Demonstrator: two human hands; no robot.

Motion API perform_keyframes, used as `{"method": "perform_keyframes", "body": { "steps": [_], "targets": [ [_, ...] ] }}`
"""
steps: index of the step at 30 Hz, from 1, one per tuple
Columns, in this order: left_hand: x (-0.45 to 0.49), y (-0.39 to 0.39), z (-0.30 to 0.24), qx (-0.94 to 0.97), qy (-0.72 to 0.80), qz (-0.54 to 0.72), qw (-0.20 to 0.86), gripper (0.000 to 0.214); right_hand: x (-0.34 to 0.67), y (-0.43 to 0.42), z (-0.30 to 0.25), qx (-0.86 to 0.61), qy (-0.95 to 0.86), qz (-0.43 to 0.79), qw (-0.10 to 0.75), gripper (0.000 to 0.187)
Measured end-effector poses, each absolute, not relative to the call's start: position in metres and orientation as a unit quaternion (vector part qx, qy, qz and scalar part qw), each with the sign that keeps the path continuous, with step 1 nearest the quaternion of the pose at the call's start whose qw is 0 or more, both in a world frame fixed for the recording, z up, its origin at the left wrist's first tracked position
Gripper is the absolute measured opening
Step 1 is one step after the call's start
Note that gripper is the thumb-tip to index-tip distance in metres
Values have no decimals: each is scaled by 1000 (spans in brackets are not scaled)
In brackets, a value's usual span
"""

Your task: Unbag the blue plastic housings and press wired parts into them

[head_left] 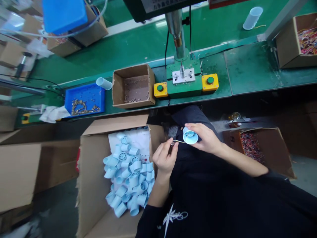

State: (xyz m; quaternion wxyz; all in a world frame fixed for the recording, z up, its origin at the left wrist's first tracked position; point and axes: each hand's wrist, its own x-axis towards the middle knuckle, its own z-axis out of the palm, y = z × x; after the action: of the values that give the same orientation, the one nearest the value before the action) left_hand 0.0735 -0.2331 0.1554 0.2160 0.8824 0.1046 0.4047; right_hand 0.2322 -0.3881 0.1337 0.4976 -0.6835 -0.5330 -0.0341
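Over my lap, my right hand grips a light blue plastic cup-shaped part, its open end tilted toward me. A thin pale wire runs from that part to my left hand. The left fingertips pinch the wire's end, where something small and dark shows, too small to make out. To the left of my hands, a large cardboard box holds many similar light blue parts on white paper.
A press stands on the green bench, between yellow button boxes. Left of it are a small cardboard box and a blue tray with metal bits. Boxes of wires stand at right.
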Motion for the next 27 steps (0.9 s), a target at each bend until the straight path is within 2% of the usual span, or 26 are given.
{"method": "perform_keyframes", "body": {
  "steps": [8,16,22,27],
  "targets": [
    [73,-242,164,902,84,381,186,20,228,-388,131,-690,-553,-60,463,55],
    [72,-242,172,911,72,345,216,23,227,-387,128,-695,-556,-49,453,53],
    [71,-241,168,910,124,344,196,13,225,-387,127,-697,-557,-27,451,50],
    [76,-242,176,925,154,305,164,15,224,-386,126,-709,-578,-64,399,41]
  ]
}}
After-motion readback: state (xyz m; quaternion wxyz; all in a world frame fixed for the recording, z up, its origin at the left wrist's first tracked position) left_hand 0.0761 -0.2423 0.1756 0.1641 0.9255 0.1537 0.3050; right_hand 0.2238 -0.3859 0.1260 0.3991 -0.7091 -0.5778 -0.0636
